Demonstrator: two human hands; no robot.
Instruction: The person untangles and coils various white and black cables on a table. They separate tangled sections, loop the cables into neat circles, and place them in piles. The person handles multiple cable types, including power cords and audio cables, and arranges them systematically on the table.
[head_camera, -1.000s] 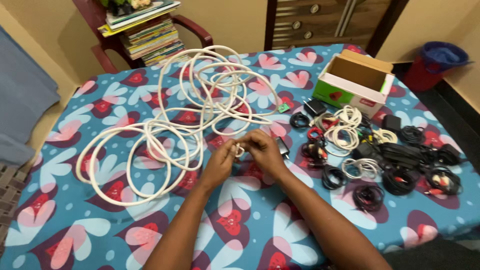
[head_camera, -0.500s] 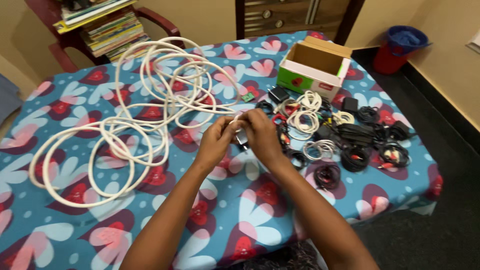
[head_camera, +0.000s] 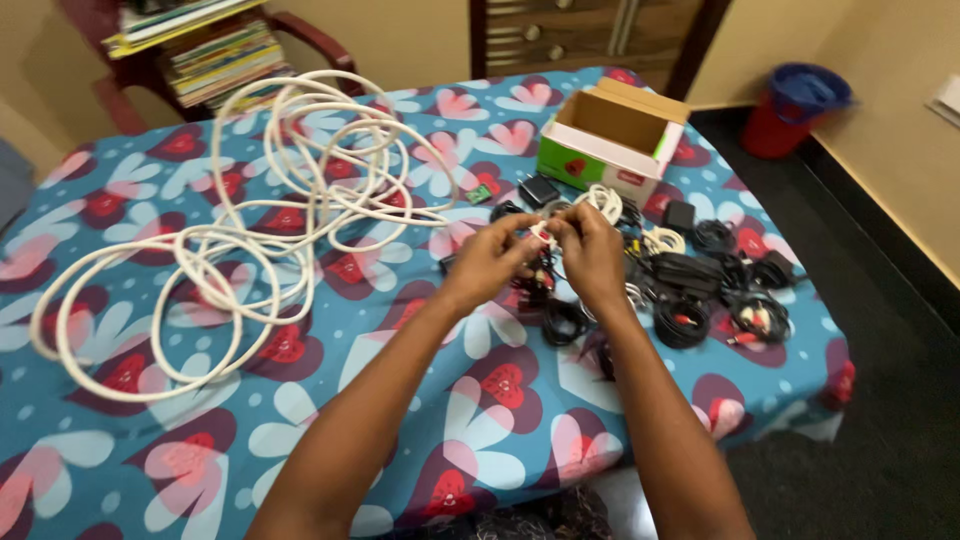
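On a bed (head_camera: 150, 480) in floral blue cloth, left hand (head_camera: 492, 262) and right hand (head_camera: 590, 252) pinch the white cable (head_camera: 230, 240) end above bundled black cords (head_camera: 700, 290); short, snug grips should help control it.

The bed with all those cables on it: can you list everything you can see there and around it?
Bedsheet: one, blue with red hearts and pale flowers, covering the surface.
White cable: one long loose tangle, left half.
Small cable bundles: many, mostly black, some white, right side.
Cardboard box: one, open, green-sided, far right.
Books: one stack, on a red chair, top left.
Bin: one, red with blue liner, on the floor, top right.
Left hand, right hand: together above the bundles, pinching a white cable end.
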